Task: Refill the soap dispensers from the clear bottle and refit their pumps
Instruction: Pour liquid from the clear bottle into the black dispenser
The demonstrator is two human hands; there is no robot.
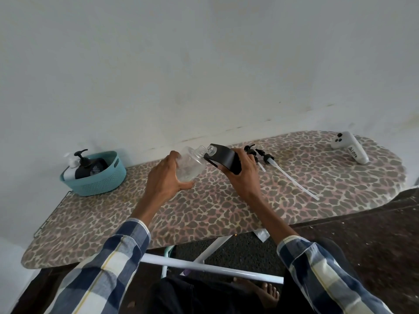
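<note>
- While tilted neck to neck over the leopard-print ironing board (204,207), held clear bottle (189,165) in left hand (166,175), fingers curled round its body, mouth aimed right
- Gripped black soap dispenser (223,158) in right hand (243,172), canted left, open neck just touching or just beside the bottle's mouth; could not tell which
- Looked like pouring in progress, though no stream visible and bottle seemed nearly empty
- Risked spill onto the fabric if the two small mouths slipped apart, both being held in the air
- Lay loose beyond the right hand: two black pumps (260,154) with dip tubes, awaiting refitting
- Stood in teal basket (95,180) at the far left: more dispensers, pumps on
</note>
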